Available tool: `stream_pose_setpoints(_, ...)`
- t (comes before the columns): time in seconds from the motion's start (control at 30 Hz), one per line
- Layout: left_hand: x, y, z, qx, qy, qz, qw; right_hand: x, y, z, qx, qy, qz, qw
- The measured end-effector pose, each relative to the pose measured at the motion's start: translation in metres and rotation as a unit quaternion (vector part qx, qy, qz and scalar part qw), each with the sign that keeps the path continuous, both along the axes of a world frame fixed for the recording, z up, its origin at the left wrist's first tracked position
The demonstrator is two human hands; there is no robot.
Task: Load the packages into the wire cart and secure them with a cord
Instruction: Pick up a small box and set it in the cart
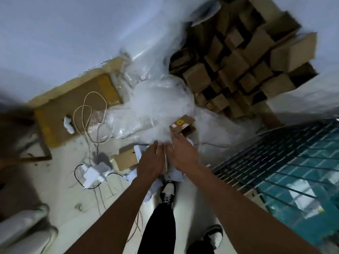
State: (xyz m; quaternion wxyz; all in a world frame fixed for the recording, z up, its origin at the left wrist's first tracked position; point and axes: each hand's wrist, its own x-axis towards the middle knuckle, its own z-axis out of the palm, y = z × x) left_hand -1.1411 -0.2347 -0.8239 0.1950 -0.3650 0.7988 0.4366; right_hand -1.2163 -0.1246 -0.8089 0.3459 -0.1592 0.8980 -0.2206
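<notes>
**Small box just ahead of my right hand, cart off at three o'clock**

Head view: I have both arms stretched forward and down. My left hand and right hand sit side by side, fingers extended and loose. A thin pale edge shows between them, but with the blur I cannot tell whether either hand is gripping it.

The nearest package is a small brown cardboard box with yellow labels, lying on crumpled clear plastic sheeting. It sits at about twelve o'clock from my right hand, just beyond the fingertips, long axis running from seven to one o'clock. The right hand is nearer.

The wire cart with dark mesh sides stands at three o'clock from my hands, nearby.

I count one loose box, one cart, and one heap of small brown cardboard boxes at one o'clock, too many and too blurred to number. One pale looped cord lies at ten o'clock on a flattened cardboard sheet.
</notes>
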Motion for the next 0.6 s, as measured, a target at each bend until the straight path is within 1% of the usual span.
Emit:
stream_pose_setpoints(0.07, 0.025, -0.022, -0.03, -0.006, -0.024, 0.018, 1.0, 0.018, -0.018, -0.038, 0.032, -0.011, 0.05, 0.998)
stream_pose_setpoints(0.17, 0.048, -0.044, -0.071, -0.006, -0.048, 0.027, 0.998, 0.039, -0.033, -0.092, 0.092, -0.019, 0.155, 0.983)
stream_pose_setpoints(0.27, 0.059, -0.06, -0.12, 0.009, -0.068, 0.04, 0.997, 0.056, -0.044, -0.143, 0.125, -0.047, 0.166, 0.977)
stream_pose_setpoints(0.37, 0.065, -0.064, -0.167, 0.018, -0.1, 0.02, 0.995, 0.07, -0.045, -0.186, 0.171, -0.039, 0.238, 0.955)
stream_pose_setpoints(0.43, 0.066, -0.062, -0.195, 0.044, -0.121, 0.023, 0.991, 0.077, -0.044, -0.215, 0.18, -0.058, 0.217, 0.958)
stream_pose_setpoints(0.53, 0.063, -0.052, -0.237, 0.089, -0.153, 0.061, 0.982, 0.081, -0.045, -0.257, 0.153, -0.091, 0.122, 0.976)
stream_pose_setpoints(0.57, 0.063, -0.048, -0.252, 0.108, -0.163, 0.096, 0.976, 0.083, -0.046, -0.272, 0.131, -0.108, 0.075, 0.983)
stream_pose_setpoints(0.6, 0.063, -0.043, -0.264, 0.131, -0.172, 0.141, 0.966, 0.085, -0.047, -0.283, 0.095, -0.146, -0.008, 0.985)
